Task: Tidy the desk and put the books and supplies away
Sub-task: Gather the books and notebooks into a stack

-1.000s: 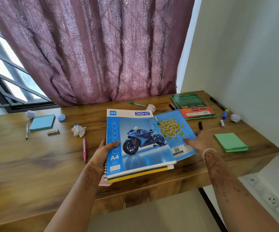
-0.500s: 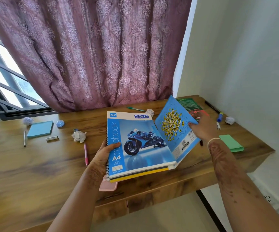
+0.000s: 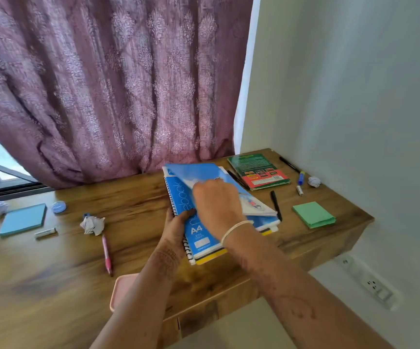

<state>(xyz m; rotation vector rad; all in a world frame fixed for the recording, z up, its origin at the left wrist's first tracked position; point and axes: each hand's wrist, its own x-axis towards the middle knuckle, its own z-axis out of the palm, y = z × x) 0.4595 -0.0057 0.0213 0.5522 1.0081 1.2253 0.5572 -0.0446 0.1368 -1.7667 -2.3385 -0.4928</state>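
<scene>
Head view: spiral notebook [image 3: 181, 197] was gripped at the spine by left hand [image 3: 177, 224]; right hand [image 3: 216, 205] was laid on thin book [image 3: 201, 170], grasp unclear.

We lifted the thin blue book [image 3: 198, 171] off the desk [image 3: 128, 205] with our right hand [image 3: 216, 205] and swung it leftward, and it ended up lying on the A4 spiral notebook [image 3: 178, 192], our hand over it.

The blurred right hand [image 3: 216, 205] hides the spiral notebook's [image 3: 182, 197] cover picture; the left forearm [image 3: 151, 288] covers the pink tray's [image 3: 122, 290] right end.
</scene>
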